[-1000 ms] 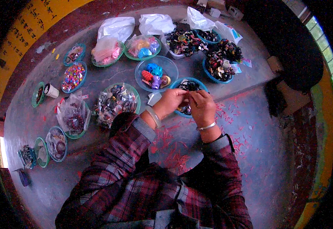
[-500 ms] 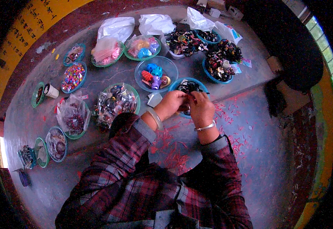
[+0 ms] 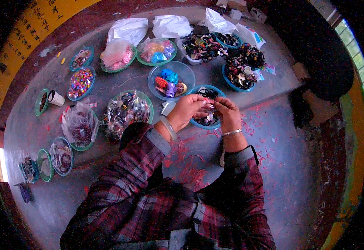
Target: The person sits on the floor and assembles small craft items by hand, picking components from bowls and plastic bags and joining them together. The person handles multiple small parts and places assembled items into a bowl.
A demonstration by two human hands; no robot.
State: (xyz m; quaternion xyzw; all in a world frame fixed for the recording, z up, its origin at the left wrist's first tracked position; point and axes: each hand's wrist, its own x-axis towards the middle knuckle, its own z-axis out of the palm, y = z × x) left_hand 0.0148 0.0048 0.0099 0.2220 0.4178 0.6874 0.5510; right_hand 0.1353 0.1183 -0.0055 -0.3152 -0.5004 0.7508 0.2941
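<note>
My left hand (image 3: 189, 110) and my right hand (image 3: 228, 113) meet fingertip to fingertip over a blue bowl (image 3: 220, 91) of dark small pieces. Between the fingers both hands pinch one small pinkish item (image 3: 210, 107); its shape is too small to tell. Each wrist carries a bangle, and plaid sleeves cover both forearms. Just beyond the hands stands a clear bowl (image 3: 186, 71) with bright blue, red and purple trinkets.
Several bowls and plastic bags of beads and trinkets ring the grey floor: a bagged bowl (image 3: 128, 109) at left, pink and coloured ones (image 3: 117, 56) farther back, dark heaps (image 3: 240, 68) at right. Red scraps (image 3: 190, 171) litter the floor near my lap. A white cup (image 3: 56, 98) stands at left.
Both hands have stayed over the blue bowl; the fingers have shifted slightly around the small item. Nothing else has moved.
</note>
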